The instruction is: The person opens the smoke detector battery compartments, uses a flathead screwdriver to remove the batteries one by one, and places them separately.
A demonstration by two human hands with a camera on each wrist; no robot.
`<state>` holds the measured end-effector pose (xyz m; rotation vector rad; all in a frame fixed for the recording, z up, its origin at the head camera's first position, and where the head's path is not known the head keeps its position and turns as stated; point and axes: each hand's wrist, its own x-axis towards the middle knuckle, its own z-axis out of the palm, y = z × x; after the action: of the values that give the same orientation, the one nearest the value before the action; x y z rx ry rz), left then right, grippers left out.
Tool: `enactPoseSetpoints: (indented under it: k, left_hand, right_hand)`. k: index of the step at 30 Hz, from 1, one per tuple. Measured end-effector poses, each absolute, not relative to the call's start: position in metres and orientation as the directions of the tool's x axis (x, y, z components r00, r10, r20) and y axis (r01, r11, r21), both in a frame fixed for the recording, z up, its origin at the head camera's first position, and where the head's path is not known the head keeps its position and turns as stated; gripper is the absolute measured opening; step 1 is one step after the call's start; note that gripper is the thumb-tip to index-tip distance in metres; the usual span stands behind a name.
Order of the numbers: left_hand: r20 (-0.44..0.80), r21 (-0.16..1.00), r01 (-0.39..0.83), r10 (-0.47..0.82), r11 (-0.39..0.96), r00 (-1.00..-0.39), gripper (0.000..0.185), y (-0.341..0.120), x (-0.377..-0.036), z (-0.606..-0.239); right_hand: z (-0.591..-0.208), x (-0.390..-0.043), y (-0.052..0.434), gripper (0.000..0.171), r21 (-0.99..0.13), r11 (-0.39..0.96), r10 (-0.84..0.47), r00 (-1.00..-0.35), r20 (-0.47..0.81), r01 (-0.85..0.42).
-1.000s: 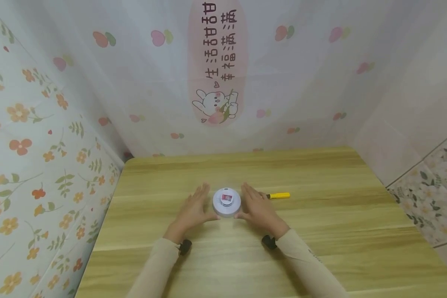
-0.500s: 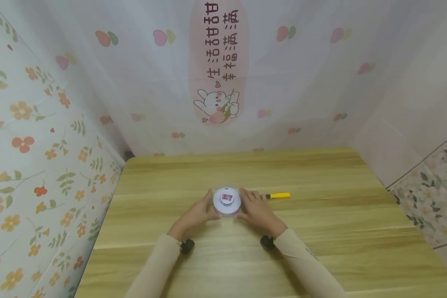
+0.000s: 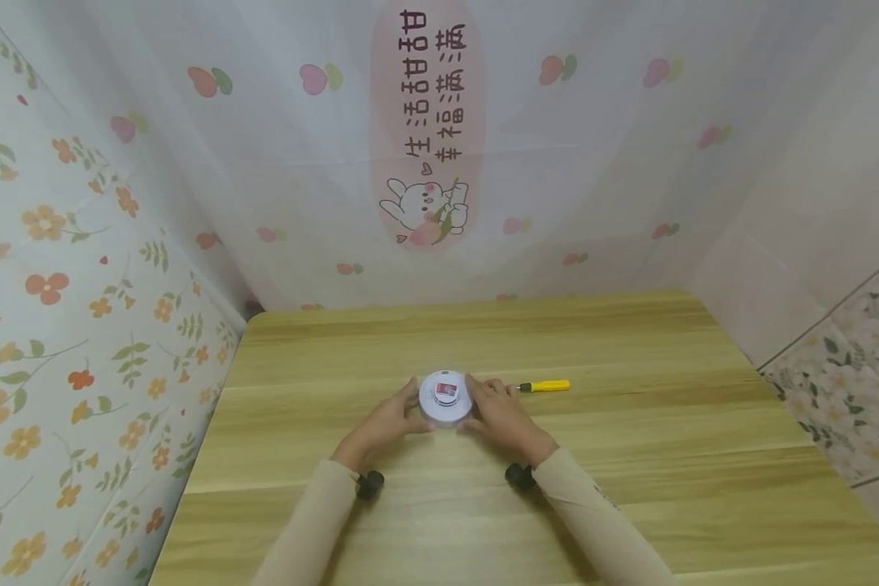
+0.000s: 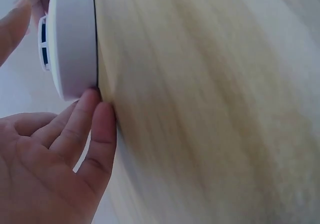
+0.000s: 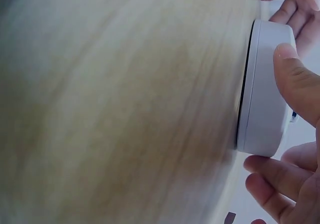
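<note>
A round white smoke detector (image 3: 430, 409) lies flat on the wooden table, its raised vented centre facing up with a red and white label. My left hand (image 3: 388, 422) holds its left side, thumb at the near edge and fingers bent along the rim. On the opposite side my right hand (image 3: 505, 419) grips it the same way. In the left wrist view, fingertips meet the lower rim of the smoke detector (image 4: 75, 43) close to the tabletop. The right wrist view has the right thumb against the side wall of the smoke detector (image 5: 265, 88).
A screwdriver (image 3: 549, 386) with a yellow handle lies just right of the right hand, its shaft pointing at the fingers. The wooden table (image 3: 322, 342) ends at a printed curtain (image 3: 300, 179) behind, and a floral cloth (image 3: 102, 358) hangs at the left.
The left hand's fingers, straight and apart from the smoke detector earlier, have bent in against its rim. The right fingers have also closed in on it. The smoke detector stays in place.
</note>
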<state>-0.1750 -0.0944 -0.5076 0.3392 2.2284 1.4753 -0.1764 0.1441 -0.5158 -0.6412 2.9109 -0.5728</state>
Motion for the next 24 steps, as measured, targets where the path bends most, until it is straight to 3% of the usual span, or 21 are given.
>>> enactPoseSetpoints:
  k: [8, 14, 24]
  left_hand:
    - [-0.210, 0.896, 0.016, 0.455, 0.444, -0.865, 0.077, -0.096, -0.187, -0.510]
    - [-0.160, 0.900, 0.078, 0.492, 0.429, -0.856, 0.075, -0.093, -0.189, -0.514]
    - [-0.200, 0.896, 0.026, 0.455, 0.444, -0.868, 0.070, -0.092, -0.184, -0.509]
  right_hand:
    - [-0.519, -0.180, 0.144, 0.087, -0.389, 0.850, -0.409, -0.910, -0.064, -0.355]
    - [-0.517, -0.178, 0.143, 0.078, -0.429, 0.828, -0.416, -0.909, -0.037, -0.361]
    - [-0.516, -0.176, 0.145, 0.075, -0.414, 0.834, -0.409, -0.912, -0.018, -0.366]
